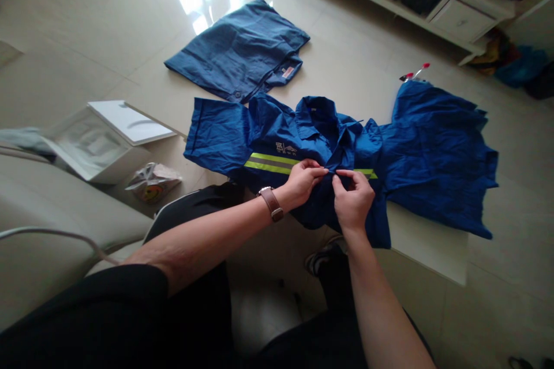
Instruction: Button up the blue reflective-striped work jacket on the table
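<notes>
A bright blue work shirt (281,138) with a yellow-green reflective stripe lies spread on a low white table (428,242), collar away from me. My left hand (303,180), with a brown watch on its wrist, pinches the shirt's front placket at the stripe. My right hand (351,196) pinches the same placket from the other side, fingertips almost touching the left ones. More bright blue cloth (437,150) lies crumpled to the right on the table.
A folded darker blue shirt (242,49) lies on the tiled floor beyond. A white box with open lid (99,138) and a small printed bag (151,181) sit at left beside a grey sofa (52,230). A white shelf unit (433,0) stands at the back right.
</notes>
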Demonstrator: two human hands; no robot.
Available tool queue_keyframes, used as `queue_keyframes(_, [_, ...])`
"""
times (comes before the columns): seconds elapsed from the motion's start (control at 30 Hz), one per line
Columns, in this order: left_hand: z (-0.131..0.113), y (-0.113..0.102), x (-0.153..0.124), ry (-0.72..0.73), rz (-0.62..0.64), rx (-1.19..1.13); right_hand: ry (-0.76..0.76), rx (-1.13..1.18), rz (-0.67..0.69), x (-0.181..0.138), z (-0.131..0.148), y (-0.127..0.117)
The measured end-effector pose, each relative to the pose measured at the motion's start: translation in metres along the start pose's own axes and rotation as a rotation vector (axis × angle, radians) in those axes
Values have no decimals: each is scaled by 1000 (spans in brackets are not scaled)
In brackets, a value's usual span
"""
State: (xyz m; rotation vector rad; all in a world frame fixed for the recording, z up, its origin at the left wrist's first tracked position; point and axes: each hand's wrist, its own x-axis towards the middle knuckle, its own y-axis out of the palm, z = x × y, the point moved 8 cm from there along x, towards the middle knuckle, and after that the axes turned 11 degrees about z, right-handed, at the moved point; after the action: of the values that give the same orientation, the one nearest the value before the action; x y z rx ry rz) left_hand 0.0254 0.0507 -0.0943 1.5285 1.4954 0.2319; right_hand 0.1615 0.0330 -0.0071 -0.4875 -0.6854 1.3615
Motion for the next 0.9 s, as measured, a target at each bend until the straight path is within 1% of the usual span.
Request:
queue_keyframes(0.13, [-3,-1,-2,20,-32,-24,-17,19,-7,0,3,-1])
queue_keyframes(0.37, [-5,0,-2,108,8,34,-5,-5,8,1,3,-2])
queue_keyframes(0.47, [-10,1,-3,172,28,116,-1,-17,12,2,4,-3])
queue_keyframes(0.6, [-22,8,-9,268,58,248,-30,-35,31,3,7,-2])
queue_keyframes(0.77, [-35,20,-14,338,145,444,-9,17,42,5,0,-1])
queue_keyframes(0.9, [-40,25,-15,401,217,555,-38,45,92,7,0,3])
